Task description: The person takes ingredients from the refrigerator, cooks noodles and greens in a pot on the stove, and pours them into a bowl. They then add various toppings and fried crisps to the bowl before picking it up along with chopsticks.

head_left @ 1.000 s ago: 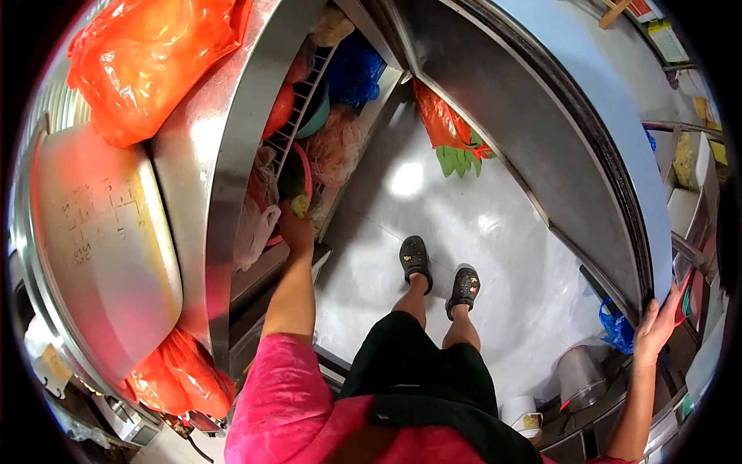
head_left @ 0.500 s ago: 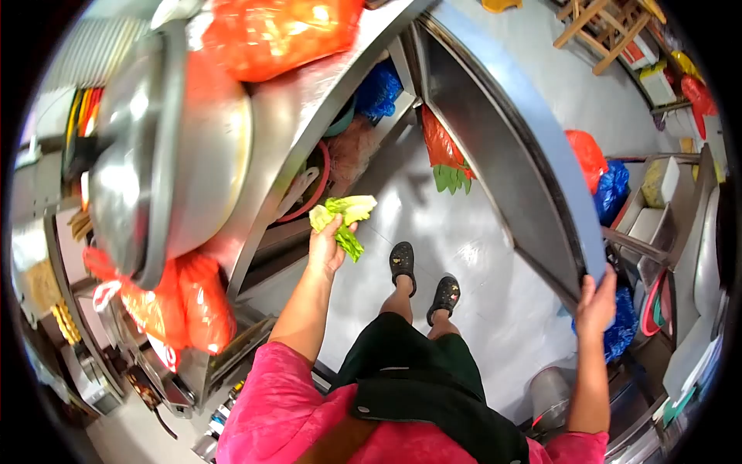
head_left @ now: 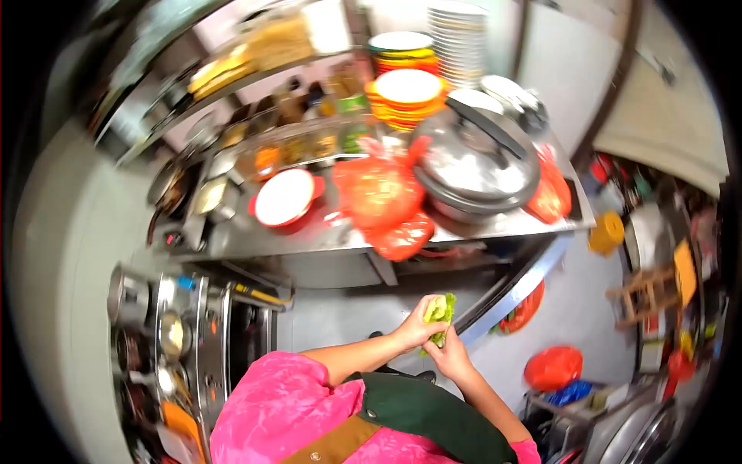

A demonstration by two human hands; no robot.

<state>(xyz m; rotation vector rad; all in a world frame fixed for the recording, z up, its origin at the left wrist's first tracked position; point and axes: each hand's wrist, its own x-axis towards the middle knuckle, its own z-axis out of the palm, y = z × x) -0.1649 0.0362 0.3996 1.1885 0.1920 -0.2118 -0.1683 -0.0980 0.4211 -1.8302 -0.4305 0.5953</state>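
Note:
Green lettuce leaves [head_left: 439,311] are held in front of my body, above the floor. My left hand [head_left: 416,326] is closed round them from the left side. Just below, my right hand [head_left: 451,357] has its fingers pinched at the lower end of the same leaves, and the two hands almost touch. Beyond the hands, the cabinet door [head_left: 510,286] still stands partly ajar under the counter.
On the steel counter [head_left: 301,241] are a red-rimmed pot [head_left: 284,199], red plastic bags [head_left: 379,193], a large lidded pot [head_left: 475,158] and stacked plates [head_left: 457,42]. A stove [head_left: 209,348] stands at left. A red bag [head_left: 553,367] and wooden stool [head_left: 643,294] are at right.
My right hand has let go of the door edge and come to the lettuce in my left hand. The view has turned towards the counter, and the door stands closer to the cabinet.

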